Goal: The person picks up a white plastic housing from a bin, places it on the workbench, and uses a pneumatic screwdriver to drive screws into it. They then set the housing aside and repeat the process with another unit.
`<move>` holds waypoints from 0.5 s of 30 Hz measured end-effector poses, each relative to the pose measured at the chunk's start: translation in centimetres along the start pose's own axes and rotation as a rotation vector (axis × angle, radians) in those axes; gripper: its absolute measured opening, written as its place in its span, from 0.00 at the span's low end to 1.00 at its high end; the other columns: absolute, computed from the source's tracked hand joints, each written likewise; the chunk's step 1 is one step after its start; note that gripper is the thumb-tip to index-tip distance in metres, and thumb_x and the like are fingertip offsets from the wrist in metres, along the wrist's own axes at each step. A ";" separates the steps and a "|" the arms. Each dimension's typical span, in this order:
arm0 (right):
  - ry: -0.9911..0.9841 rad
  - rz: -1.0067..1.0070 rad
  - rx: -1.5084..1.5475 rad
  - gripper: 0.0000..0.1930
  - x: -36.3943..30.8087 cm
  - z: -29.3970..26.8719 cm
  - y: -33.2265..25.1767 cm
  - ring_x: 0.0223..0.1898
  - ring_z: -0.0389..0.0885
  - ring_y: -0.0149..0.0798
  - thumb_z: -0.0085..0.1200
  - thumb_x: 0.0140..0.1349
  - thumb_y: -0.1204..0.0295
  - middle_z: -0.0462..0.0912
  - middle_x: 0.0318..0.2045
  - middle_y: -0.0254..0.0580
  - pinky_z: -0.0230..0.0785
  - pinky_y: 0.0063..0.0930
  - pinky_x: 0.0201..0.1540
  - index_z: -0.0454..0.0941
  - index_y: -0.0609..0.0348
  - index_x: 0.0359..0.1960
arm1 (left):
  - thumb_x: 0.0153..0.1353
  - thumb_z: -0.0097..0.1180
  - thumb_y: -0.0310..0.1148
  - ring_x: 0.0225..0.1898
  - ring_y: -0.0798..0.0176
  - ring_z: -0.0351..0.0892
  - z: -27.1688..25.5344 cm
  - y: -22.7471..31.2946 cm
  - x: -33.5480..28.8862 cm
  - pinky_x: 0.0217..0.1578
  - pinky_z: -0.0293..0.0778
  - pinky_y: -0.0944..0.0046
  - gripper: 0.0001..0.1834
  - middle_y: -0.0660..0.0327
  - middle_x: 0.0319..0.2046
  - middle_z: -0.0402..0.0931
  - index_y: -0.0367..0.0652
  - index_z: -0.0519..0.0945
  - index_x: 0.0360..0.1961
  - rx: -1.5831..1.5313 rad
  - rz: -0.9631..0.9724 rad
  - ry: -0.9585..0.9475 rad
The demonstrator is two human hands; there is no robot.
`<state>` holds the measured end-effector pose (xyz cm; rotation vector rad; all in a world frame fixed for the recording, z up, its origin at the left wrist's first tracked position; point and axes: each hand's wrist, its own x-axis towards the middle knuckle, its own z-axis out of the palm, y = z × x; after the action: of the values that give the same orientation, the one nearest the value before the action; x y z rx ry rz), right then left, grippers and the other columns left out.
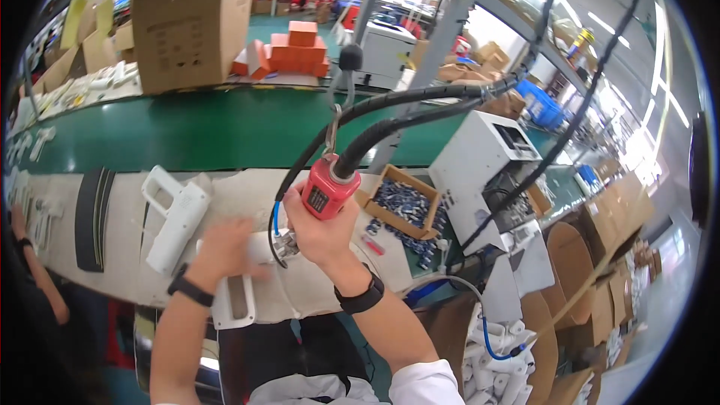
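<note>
My right hand (321,229) is wrapped round a red hanging power tool (330,186), probably an automatic screwdriver, with black hoses at its top and a metal hook holding it up. Its metal lower end (285,244) points down at a white plastic housing (260,249). My left hand (229,247), smeared by motion, is over the left part of that housing, so its fingers cannot be made out. A loop-shaped white handle (235,313) shows below it at the table's front edge. Left of my hands lies a second white housing with a loop handle (177,217).
A green conveyor belt (225,124) runs behind the worktable. A cardboard tray (409,202) of small dark blue parts stands right, beside a white machine (476,172). A black strip (93,219) lies left, near a co-worker's arm (43,277). Cables hang overhead.
</note>
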<state>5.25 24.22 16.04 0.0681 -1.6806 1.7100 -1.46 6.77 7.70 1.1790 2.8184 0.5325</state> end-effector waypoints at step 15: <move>0.043 -0.004 0.044 0.05 2.4 0.7 -4.6 0.15 0.73 0.23 0.58 0.58 0.76 0.75 0.16 0.32 0.64 0.17 0.19 0.76 0.66 0.29 | 0.26 0.71 0.64 0.40 0.47 0.80 0.4 2.9 1.7 0.43 0.74 0.53 0.45 0.50 0.35 0.80 0.37 0.78 0.38 -0.060 -0.128 -0.153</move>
<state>5.49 24.13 21.27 0.0553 -1.6107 1.7340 -0.63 10.00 8.47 0.9767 2.7048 0.4918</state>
